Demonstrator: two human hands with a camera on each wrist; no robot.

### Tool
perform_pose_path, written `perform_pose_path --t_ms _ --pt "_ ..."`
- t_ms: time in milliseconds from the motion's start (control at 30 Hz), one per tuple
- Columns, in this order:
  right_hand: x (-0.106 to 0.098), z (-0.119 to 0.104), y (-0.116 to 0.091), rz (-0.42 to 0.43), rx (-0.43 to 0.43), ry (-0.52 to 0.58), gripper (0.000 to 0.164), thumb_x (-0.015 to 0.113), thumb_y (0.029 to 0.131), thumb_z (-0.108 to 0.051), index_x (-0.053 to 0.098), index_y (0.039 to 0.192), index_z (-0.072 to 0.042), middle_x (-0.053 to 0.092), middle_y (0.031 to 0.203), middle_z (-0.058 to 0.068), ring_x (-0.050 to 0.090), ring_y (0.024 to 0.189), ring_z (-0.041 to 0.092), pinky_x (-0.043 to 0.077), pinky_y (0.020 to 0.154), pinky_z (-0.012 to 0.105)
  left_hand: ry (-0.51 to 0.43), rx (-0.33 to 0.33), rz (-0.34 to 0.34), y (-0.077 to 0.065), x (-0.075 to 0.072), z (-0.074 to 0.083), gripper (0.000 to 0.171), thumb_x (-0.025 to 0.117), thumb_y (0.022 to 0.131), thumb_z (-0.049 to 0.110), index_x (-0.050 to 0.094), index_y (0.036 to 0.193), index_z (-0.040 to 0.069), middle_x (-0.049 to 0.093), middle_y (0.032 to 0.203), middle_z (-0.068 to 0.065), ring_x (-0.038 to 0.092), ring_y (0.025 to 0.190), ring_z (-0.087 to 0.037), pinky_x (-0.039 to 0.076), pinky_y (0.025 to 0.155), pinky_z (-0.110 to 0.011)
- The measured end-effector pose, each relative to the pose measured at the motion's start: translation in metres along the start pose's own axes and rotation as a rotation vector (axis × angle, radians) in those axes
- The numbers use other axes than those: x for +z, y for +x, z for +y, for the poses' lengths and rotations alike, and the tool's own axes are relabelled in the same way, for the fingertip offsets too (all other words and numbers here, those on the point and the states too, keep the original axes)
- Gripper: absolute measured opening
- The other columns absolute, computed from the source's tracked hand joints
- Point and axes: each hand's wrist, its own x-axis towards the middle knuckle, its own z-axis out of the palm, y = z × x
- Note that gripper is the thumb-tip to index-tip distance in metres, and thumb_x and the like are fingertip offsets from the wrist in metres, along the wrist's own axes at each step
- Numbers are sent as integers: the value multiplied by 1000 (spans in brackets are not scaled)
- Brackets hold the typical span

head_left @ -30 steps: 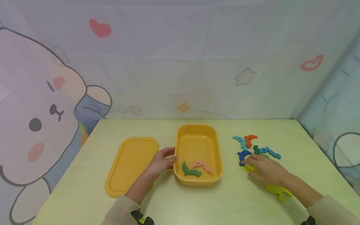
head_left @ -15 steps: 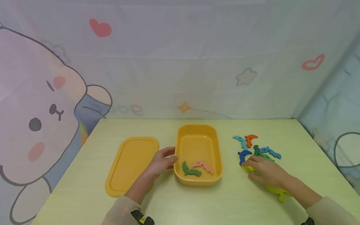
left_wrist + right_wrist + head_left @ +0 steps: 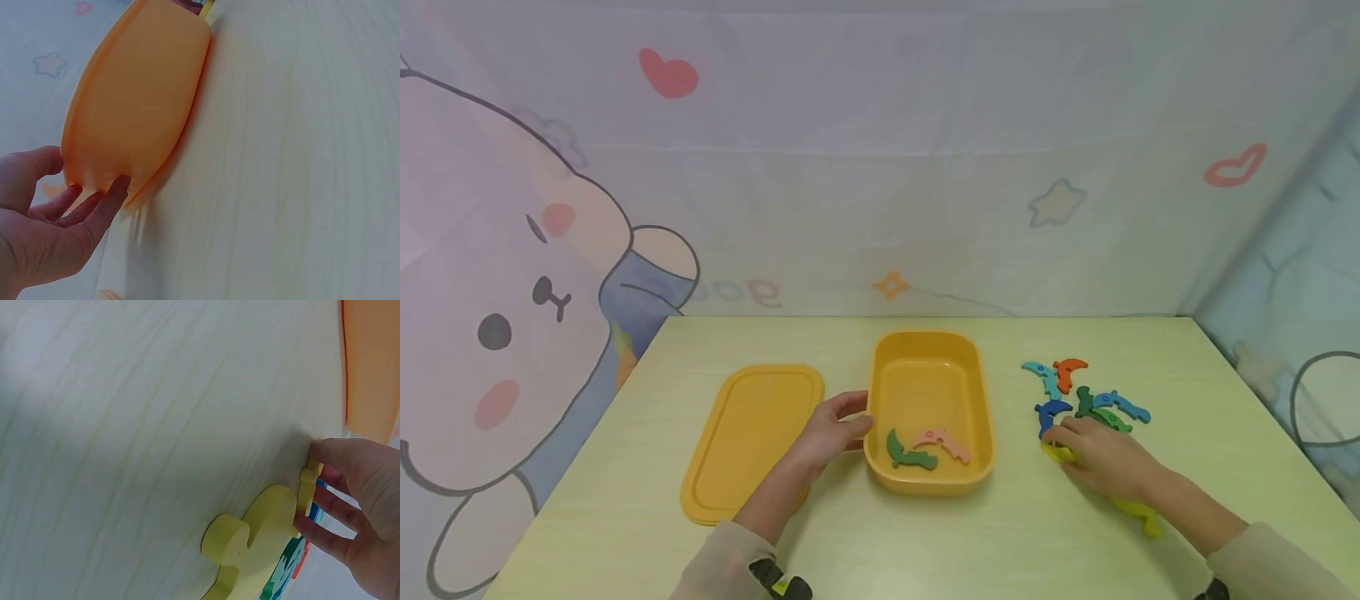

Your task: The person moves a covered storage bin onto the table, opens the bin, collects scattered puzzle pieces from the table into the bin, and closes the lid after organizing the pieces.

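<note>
Small, narrow yellow toy piece [image 3: 304, 495]: pinched in right hand [image 3: 1103, 457], inside right edge of pale table [image 3: 1000, 533]; slightly nearer than before to rectangular yellow plastic tub [image 3: 925, 392], gripped by left hand [image 3: 827, 429]; not yet inside.

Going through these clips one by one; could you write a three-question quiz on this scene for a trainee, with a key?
1. How many pieces lie in the yellow box?
2. True or false: the yellow lid covers the yellow box.
3. What colour is the piece that the right hand pinches? A) pink B) yellow C) orange

Key:
1. Two: a green piece and a pink piece.
2. False; it lies on the table.
3. B.
</note>
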Motion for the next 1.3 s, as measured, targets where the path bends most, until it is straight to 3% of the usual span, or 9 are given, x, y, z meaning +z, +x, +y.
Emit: perform_pose_path --t_ms 200,533,867,1300 --pt "2 -1 2 10 -22 8 30 72 77 -13 61 104 -20 50 85 -10 45 73 6 47 63 22 -4 -4 18 10 -2 -13 48 54 90 7 40 136 -2 42 137 -22 52 115 -35 54 82 -40" --pt "5 -3 5 51 -54 -2 30 74 75 -10 60 100 -19 46 80 -10 43 70 7 44 60 21 5 3 17 11 -2 -14 47 53 91 7 40 135 -2 43 136 -22 53 113 -35 54 81 -39" --pt "6 -4 6 1 -23 1 28 72 77 -12 59 101 -18 46 82 -11 44 73 8 48 64 23 -1 4 12 10 -2 -13 47 53 91 7 40 136 -2 42 137 -22 52 115 -36 54 82 -40" --pt "0 -5 8 8 -59 -5 29 72 77 -10 60 102 -17 51 86 -7 47 76 10 50 67 27 -1 12 16 8 -2 -12 46 53 90 5 42 134 -3 44 135 -23 53 114 -36 54 82 -39"
